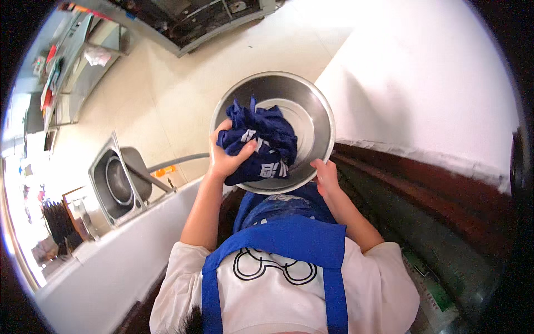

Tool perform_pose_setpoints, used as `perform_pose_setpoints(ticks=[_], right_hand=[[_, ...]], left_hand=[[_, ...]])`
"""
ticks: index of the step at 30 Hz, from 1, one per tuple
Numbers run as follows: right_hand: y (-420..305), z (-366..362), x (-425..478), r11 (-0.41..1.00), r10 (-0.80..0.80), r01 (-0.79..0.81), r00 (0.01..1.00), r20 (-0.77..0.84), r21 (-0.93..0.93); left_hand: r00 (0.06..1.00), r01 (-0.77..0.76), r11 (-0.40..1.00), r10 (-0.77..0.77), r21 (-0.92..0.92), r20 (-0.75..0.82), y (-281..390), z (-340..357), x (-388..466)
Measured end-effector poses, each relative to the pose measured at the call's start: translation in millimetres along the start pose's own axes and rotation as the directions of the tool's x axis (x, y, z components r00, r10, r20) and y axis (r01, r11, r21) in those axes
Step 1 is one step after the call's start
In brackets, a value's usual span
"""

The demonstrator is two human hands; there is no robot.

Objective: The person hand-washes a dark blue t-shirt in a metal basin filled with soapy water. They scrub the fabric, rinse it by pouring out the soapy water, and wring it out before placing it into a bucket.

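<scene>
In front of my body is a round stainless steel basin (306, 121), tilted so that I look into it. Bunched dark blue cloth (267, 135) with white printed characters fills its left part. My left hand (229, 152) grips this cloth at its left side, thumb across the front. With thumb and fingers, my right hand (325, 175) holds the basin's lower right rim. The basin's bare metal bottom shows to the right of the cloth. A blue apron (288, 238) covers my front below the basin.
To the left a stainless steel sink (142, 175) holds a round metal bowl (119, 179). A grey hose (183, 159) runs behind my left arm. Metal shelving (89, 67) stands at the upper left, a dark stove-like unit (200, 21) at the top. A white wall (417, 83) rises on the right.
</scene>
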State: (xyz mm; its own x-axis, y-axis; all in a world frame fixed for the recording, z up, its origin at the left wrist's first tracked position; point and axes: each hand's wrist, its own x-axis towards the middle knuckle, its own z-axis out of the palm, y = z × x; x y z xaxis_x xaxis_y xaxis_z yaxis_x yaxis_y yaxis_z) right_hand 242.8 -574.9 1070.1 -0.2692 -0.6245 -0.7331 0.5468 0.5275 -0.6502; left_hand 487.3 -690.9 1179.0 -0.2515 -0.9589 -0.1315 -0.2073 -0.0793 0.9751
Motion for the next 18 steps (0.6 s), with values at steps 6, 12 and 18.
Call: perform_pose_setpoints(ticks=[6,12,18], right_hand=[[-75,30,40,0.998,-0.04,0.039,0.999,-0.006,-0.048],[-98,27,59,0.989,-0.125,0.131,0.988,-0.09,0.062],[-90,21,34,0.977,-0.059,0.093,0.983,-0.175,0.194]], left_hand=[[0.862,-0.434,0.807,0.243,0.4,0.444,71,13,80],[0.95,-0.313,0.834,0.275,0.454,0.149,55,-10,132],[0.748,0.631,0.761,-0.648,0.153,0.142,-24,-86,160]])
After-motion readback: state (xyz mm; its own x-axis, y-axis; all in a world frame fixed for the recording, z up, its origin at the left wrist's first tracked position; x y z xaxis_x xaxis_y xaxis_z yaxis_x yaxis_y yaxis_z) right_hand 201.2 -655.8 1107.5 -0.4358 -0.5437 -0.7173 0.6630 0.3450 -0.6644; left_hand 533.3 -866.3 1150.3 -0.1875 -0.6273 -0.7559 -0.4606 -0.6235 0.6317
